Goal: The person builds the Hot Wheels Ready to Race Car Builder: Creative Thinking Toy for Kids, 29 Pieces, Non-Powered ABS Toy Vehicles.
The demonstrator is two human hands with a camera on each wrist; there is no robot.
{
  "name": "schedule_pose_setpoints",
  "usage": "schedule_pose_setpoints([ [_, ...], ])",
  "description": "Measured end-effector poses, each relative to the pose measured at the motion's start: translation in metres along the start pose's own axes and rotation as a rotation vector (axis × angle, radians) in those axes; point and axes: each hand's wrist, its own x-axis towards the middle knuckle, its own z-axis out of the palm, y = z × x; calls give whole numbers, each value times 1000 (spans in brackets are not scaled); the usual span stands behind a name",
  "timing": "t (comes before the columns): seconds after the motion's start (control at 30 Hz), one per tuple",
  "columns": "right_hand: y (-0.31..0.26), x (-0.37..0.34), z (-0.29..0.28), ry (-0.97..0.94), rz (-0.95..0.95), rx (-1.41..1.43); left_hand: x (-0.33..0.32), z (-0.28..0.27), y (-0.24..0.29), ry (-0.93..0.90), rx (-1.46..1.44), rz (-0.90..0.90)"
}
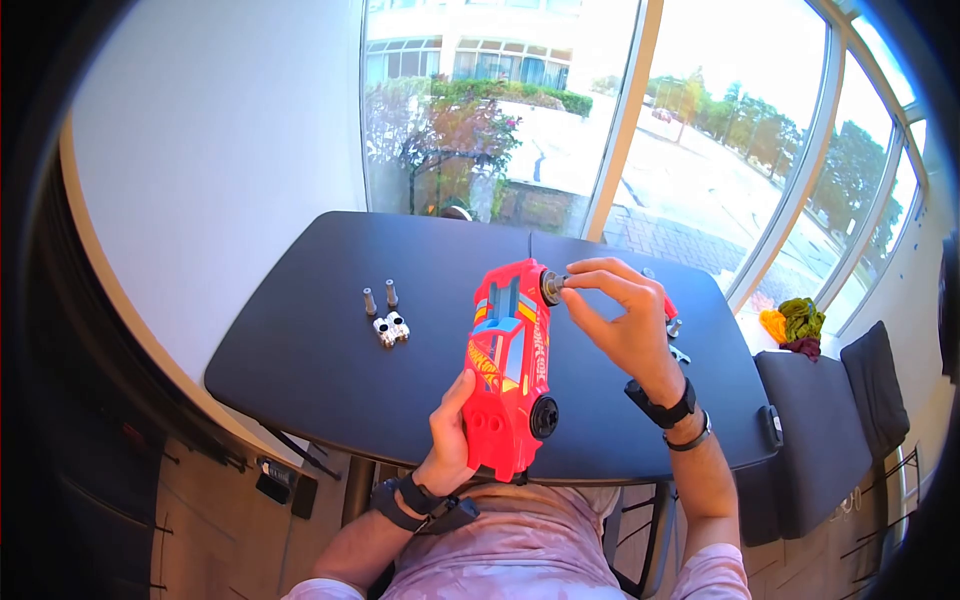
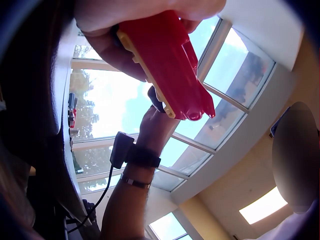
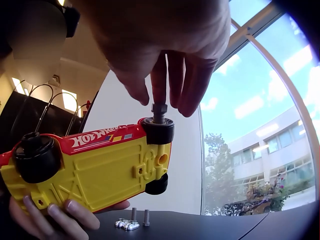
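A red toy car (image 1: 510,375) is held up over the table, tilted on end in the head view, its yellow underside (image 3: 107,175) showing in the right wrist view. My left hand (image 1: 450,435) grips the car's body near its lower end, fingers under the yellow base. At a black wheel (image 3: 161,132) by the other end, my right hand (image 1: 632,325) pinches a grey bolt (image 3: 159,111) with thumb and fingertips. The bolt stands at the wheel's centre; how deep it sits is hidden. Another black wheel (image 1: 544,418) is nearer my body.
On the dark table (image 1: 290,370), two grey bolts (image 1: 391,293) stand by a chrome part (image 1: 391,329) at left. Beyond my right hand lie a red piece (image 1: 670,308) and a small grey part (image 1: 674,327). A dark chair (image 1: 820,420) stands right of the table.
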Motion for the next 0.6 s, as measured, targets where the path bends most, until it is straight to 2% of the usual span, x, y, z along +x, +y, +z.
schedule_pose_setpoints([
  [0.2, 4, -2, 0, -76, 11, 2, -1, 2, 1, -14, -8, -1],
  [0.4, -2, 0, -4, -114, 135, 119, 0, 5, 2, -4, 6, 4],
  [0.5, 0, 1, -7, -174, 49, 21, -1, 4, 1, -2, 12, 3],
  [0.6, -2, 3, -5, -174, 47, -60, 0, 0, 0, 0, 25, 2],
])
